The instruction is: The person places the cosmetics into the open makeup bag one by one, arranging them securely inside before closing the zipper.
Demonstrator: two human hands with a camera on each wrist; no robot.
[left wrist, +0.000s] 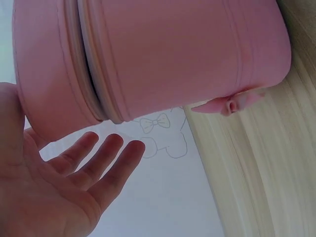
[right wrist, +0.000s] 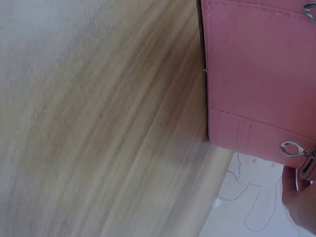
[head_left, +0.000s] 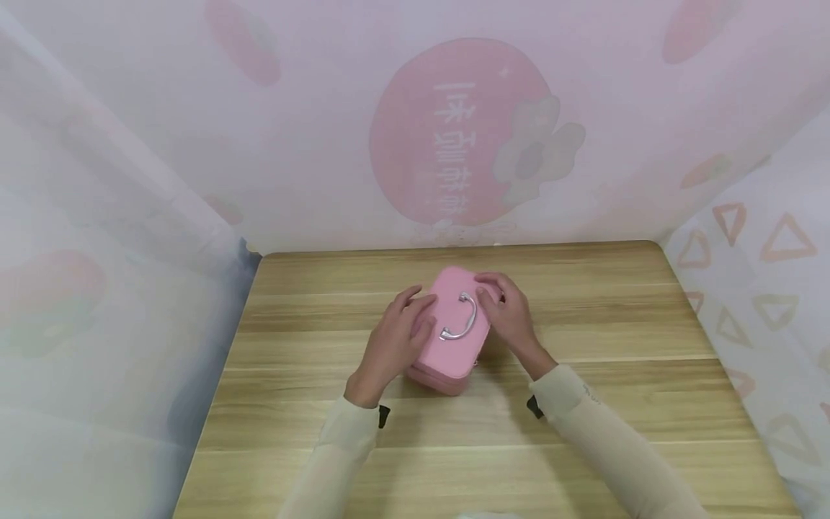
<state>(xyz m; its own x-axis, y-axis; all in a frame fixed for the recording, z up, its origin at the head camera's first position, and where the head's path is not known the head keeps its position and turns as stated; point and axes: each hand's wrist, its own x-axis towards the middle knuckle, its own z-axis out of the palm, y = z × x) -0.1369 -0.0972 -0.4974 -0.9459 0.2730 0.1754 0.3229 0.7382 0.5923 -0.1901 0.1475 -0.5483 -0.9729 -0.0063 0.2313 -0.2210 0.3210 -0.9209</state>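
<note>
A pink vanity case (head_left: 457, 346) stands upright on the table, turned at an angle, with a curved silver handle (head_left: 468, 317) on its lid. My left hand (head_left: 397, 339) lies at the lid's left edge, thumb and forefinger touching it. Its other fingers (left wrist: 106, 168) extend loosely beside the case in the left wrist view. At the far right corner, my right hand (head_left: 512, 313) grips the lid, thumb on top and fingers over the edge. Near those fingers a metal zipper pull (right wrist: 292, 148) hangs. A dark slit shows along the zipper (left wrist: 89, 59) below the lid.
The wood-grain table (head_left: 311, 303) reaches back to a white and pink printed curtain (head_left: 311, 144). Similar cloth hangs at both sides. A pink bow-like trim (left wrist: 229, 104) sticks out low on the case. Something pale shows at the table's front edge.
</note>
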